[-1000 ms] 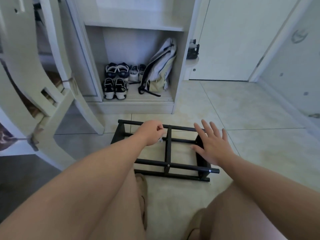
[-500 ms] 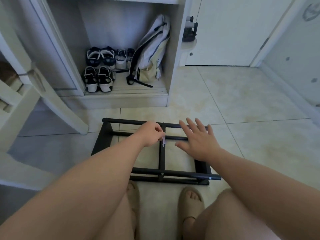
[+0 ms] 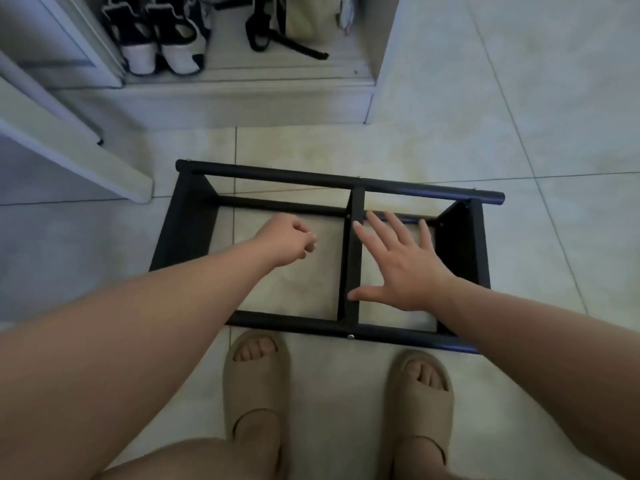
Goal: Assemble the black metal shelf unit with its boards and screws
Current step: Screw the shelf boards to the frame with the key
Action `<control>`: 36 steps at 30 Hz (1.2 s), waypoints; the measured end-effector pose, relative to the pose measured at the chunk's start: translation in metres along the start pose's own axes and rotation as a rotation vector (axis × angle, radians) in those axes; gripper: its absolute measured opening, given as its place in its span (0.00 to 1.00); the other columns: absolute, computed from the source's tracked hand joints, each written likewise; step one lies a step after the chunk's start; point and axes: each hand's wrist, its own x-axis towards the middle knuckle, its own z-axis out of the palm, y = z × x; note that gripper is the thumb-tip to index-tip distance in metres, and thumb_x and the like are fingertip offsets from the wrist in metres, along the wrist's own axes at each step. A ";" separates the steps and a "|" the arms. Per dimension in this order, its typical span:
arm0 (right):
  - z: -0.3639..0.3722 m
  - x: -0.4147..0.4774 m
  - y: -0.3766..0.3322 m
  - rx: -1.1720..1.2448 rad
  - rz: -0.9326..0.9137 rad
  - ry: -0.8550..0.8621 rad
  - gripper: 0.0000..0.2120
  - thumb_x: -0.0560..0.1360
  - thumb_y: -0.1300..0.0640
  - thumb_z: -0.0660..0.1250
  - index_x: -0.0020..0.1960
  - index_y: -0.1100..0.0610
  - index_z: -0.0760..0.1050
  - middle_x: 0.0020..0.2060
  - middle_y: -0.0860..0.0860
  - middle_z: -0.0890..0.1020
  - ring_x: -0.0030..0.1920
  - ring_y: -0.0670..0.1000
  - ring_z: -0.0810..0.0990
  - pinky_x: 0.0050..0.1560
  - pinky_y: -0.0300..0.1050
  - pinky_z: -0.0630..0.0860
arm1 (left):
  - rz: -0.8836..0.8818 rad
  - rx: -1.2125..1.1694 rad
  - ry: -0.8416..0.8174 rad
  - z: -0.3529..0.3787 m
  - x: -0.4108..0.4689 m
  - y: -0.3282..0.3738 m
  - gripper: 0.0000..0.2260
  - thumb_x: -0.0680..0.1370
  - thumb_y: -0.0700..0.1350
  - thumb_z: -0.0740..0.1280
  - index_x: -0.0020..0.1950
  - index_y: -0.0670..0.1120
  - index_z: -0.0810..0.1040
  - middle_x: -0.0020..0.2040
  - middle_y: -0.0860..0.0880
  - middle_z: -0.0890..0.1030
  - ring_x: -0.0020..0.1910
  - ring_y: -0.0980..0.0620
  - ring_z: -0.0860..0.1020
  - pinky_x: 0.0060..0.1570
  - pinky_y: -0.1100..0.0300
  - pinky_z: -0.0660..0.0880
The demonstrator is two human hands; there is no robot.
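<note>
Black metal shelf frame (image 3: 332, 181) lies on the tiled floor (image 3: 519, 116), just ahead of 2 tan slippers (image 3: 256, 393). The left hand (image 3: 289, 242) is above the frame's left half, fingers curled; whether they pinch anything is unclear. The right hand (image 3: 401, 268) is spread flat over the right half, thumb at the middle bar (image 3: 350, 261).

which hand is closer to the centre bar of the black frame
Right. The right hand is spread open just right of the centre bar, with its thumb tip at the bar's edge. The left hand, fingers curled, sits clear of the bar on its left.
</note>
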 end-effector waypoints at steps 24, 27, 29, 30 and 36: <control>0.064 -0.011 -0.016 0.010 -0.203 0.035 0.66 0.65 0.15 0.50 0.82 0.64 0.39 0.81 0.59 0.38 0.81 0.57 0.37 0.79 0.67 0.45 | -0.135 -0.315 -0.173 0.064 0.038 -0.073 0.04 0.81 0.45 0.68 0.47 0.46 0.80 0.40 0.53 0.85 0.39 0.55 0.82 0.43 0.59 0.75; 0.068 -0.011 -0.016 0.016 -0.202 0.048 0.65 0.66 0.15 0.51 0.82 0.65 0.40 0.81 0.59 0.39 0.81 0.57 0.38 0.79 0.66 0.45 | -0.139 -0.296 -0.215 0.066 0.038 -0.073 0.05 0.81 0.46 0.68 0.47 0.46 0.80 0.39 0.54 0.85 0.40 0.56 0.82 0.44 0.59 0.75; 0.068 -0.010 -0.017 0.015 -0.200 0.056 0.65 0.66 0.16 0.51 0.82 0.65 0.41 0.81 0.59 0.40 0.82 0.58 0.39 0.79 0.67 0.45 | -0.141 -0.288 -0.243 0.067 0.037 -0.072 0.05 0.81 0.46 0.68 0.46 0.47 0.80 0.38 0.54 0.85 0.40 0.56 0.82 0.44 0.59 0.75; 0.068 -0.010 -0.017 0.010 -0.197 0.060 0.65 0.67 0.16 0.51 0.82 0.65 0.41 0.82 0.60 0.40 0.82 0.58 0.40 0.79 0.67 0.46 | -0.140 -0.287 -0.257 0.067 0.036 -0.071 0.05 0.81 0.46 0.68 0.45 0.47 0.79 0.38 0.54 0.85 0.40 0.56 0.82 0.44 0.60 0.75; 0.067 -0.010 -0.017 0.001 -0.186 0.078 0.64 0.66 0.16 0.51 0.82 0.65 0.43 0.82 0.60 0.43 0.82 0.58 0.42 0.78 0.69 0.47 | -0.137 -0.324 -0.334 0.064 0.031 -0.063 0.06 0.81 0.45 0.68 0.44 0.47 0.79 0.36 0.54 0.86 0.40 0.56 0.82 0.46 0.59 0.76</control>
